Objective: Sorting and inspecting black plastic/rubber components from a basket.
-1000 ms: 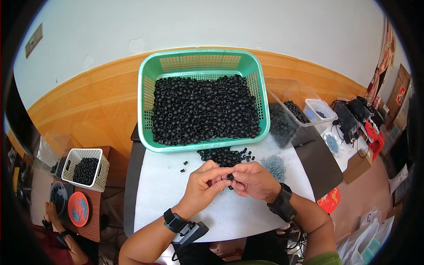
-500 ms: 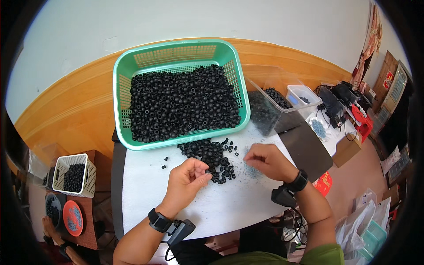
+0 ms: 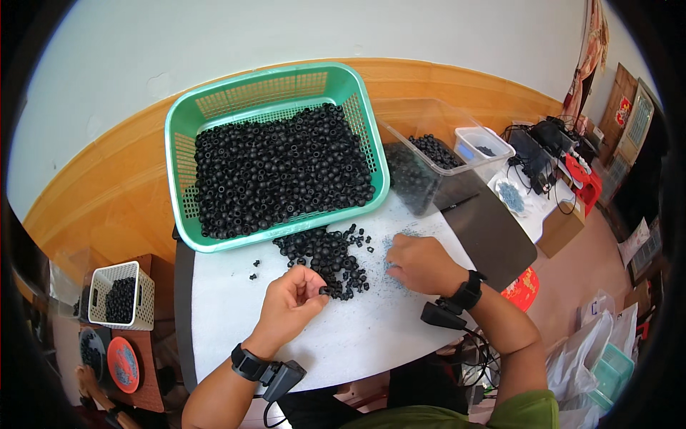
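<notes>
My left hand [image 3: 291,300] rests on the white table [image 3: 221,322], its thumb and fingers pinched on a small black ring [image 3: 323,291] at the near edge of a loose pile of black rings [image 3: 325,254]. My right hand [image 3: 418,263] lies knuckles up on a patch of tiny blue-grey parts [image 3: 394,247] just right of the pile; its fingertips are hidden and I cannot see anything in it. Behind the pile stands a green plastic basket [image 3: 182,132] filled with many more black rings.
A clear plastic tub [image 3: 429,161] with black rings and a small white box [image 3: 480,146] stand right of the basket. A dark board [image 3: 493,232] overhangs the table's right edge. A white basket of black parts [image 3: 118,294] sits low on the left. Cables and devices lie far right.
My hands were together in front of me a second ago. They have parted: the left went to the pile's near edge, the right onto the blue-grey patch. The view has shifted too.
</notes>
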The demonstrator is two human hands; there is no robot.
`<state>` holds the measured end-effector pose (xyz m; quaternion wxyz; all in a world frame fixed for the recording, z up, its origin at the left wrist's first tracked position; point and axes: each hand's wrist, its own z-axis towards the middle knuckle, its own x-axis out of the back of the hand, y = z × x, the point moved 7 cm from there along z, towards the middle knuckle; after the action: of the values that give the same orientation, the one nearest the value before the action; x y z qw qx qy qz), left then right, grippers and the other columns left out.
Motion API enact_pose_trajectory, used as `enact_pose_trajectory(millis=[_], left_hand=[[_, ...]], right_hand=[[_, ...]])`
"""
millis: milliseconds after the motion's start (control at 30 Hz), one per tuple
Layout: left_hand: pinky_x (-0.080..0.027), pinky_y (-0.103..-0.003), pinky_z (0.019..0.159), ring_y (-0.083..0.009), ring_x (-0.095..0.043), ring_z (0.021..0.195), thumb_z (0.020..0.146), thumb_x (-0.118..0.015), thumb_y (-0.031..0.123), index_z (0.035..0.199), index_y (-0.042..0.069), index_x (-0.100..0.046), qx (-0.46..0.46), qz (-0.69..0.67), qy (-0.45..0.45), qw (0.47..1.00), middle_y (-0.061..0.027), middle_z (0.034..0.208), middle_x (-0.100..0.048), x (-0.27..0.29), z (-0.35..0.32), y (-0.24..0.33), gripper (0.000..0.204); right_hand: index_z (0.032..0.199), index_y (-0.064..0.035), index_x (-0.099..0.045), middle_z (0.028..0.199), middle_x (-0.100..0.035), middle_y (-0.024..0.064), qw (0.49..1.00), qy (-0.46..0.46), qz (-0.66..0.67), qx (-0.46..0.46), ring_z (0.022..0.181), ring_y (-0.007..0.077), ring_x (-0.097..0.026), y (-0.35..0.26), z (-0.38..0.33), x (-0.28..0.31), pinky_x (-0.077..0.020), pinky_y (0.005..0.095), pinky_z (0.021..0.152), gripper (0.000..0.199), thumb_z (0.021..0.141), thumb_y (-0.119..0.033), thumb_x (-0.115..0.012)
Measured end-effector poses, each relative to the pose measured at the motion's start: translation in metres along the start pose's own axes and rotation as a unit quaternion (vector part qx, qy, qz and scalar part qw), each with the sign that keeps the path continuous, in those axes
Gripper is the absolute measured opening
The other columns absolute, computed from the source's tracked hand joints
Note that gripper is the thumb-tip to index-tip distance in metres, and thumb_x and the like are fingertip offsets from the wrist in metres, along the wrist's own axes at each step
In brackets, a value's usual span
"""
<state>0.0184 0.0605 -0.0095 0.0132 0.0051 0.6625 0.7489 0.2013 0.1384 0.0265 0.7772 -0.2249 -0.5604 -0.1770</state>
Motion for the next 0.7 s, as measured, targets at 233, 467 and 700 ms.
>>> enact_pose_trajectory(millis=[233,467,700], left_hand=[[-0.037,-0.015,0.056,0.0,-0.043,0.065,0.077,-0.063,-0.004,0.088,0.004,-0.054,0.0,0.003,-0.01,1.0,0.0052,0.074,-0.049,-0.002,0.0,0.002,0.016],[-0.036,-0.015,0.056,0.0,-0.043,0.064,0.077,-0.063,-0.004,0.088,0.004,-0.054,-0.002,0.008,-0.009,1.0,0.0053,0.073,-0.049,-0.001,0.0,0.0,0.016],[-0.037,-0.016,0.061,-0.0015,-0.044,0.068,0.075,-0.061,-0.007,0.088,0.005,-0.055,0.016,0.008,-0.012,1.0,0.0052,0.076,-0.049,-0.002,0.001,0.001,0.019]], right_hand=[[0.076,-0.0044,-0.058,0.079,-0.055,0.0108,0.985,-0.009,0.168,0.028,0.069,0.0291,-0.058,-0.009,0.014,-0.004,-0.0464,0.0385,0.06,0.002,0.076,-0.006,-0.058],[0.079,-0.0052,-0.06,0.079,-0.057,0.0109,0.992,0.007,0.123,-0.006,0.073,0.029,-0.058,0.009,0.006,0.009,-0.0467,0.0384,0.063,0.003,0.076,-0.006,-0.059],[0.076,-0.0049,-0.058,0.08,-0.055,0.009,0.997,-0.071,-0.001,0.032,0.072,0.0285,-0.057,-0.017,0.008,-0.013,-0.0467,0.0363,0.061,0.01,0.07,-0.009,-0.066]])
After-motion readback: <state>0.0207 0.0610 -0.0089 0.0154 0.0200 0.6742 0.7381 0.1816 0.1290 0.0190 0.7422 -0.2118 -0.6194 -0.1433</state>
